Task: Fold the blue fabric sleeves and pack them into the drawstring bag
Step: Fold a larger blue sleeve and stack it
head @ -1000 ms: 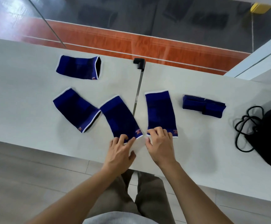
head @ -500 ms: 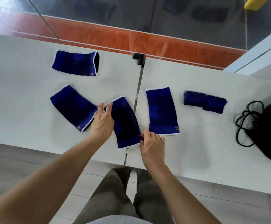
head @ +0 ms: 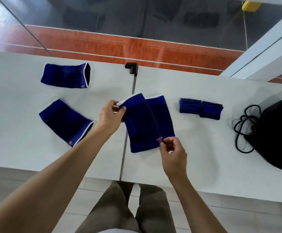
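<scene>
Left hand [head: 110,115] pinches the far white-trimmed corner of a blue elastic sleeve [head: 139,125]; right hand [head: 172,149] pinches its near logo corner. Sleeve overlaps a second sleeve [head: 162,115] on the white table [head: 204,148]. Judged light, soft, stretchy; hem corners suit gripping.

four flat sleeves [head: 65,75] [head: 66,121] [head: 140,125] [head: 162,115], two folded sleeves [head: 189,105] [head: 211,110], one bag [head: 278,132].

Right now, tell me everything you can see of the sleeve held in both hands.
The held sleeve is a dark blue knitted tube, pressed flat, with thin white trim at both ends and a small reddish label at its near right corner. The left hand pinches its far left corner, the right hand its near right corner. It overlaps another blue sleeve lying on the white table.
</scene>
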